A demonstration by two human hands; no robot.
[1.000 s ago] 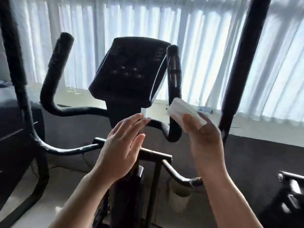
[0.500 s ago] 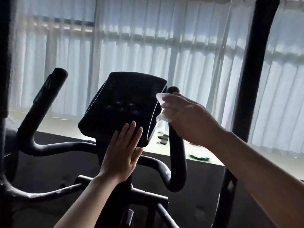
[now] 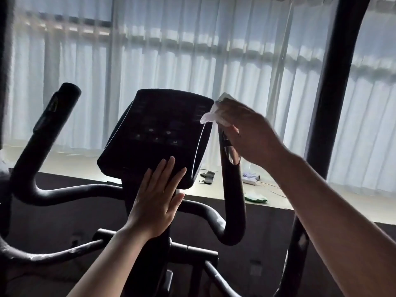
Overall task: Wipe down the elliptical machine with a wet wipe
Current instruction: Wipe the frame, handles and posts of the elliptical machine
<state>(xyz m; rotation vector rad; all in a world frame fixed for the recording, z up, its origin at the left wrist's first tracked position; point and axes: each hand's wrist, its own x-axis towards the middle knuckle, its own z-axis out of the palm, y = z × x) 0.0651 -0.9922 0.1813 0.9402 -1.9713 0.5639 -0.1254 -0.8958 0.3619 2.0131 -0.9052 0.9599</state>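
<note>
The right hand (image 3: 246,133) clutches a crumpled wet wipe (image 3: 214,113) at the console's (image 3: 158,133) upper right corner — the console face tilts back, long axis near-to-far. The left hand (image 3: 154,200) lies flat, fingers straight, on its near edge.

Pale sheer curtains (image 3: 171,82) hang in long folds across the whole window wall, and daylight glows through them while the room itself stays dim. A light sill (image 3: 342,200) runs below, holding a dark strap (image 3: 207,176), a white box (image 3: 249,181) and a green packet (image 3: 256,197). Beneath it the wall (image 3: 64,221) looks dark.
</note>
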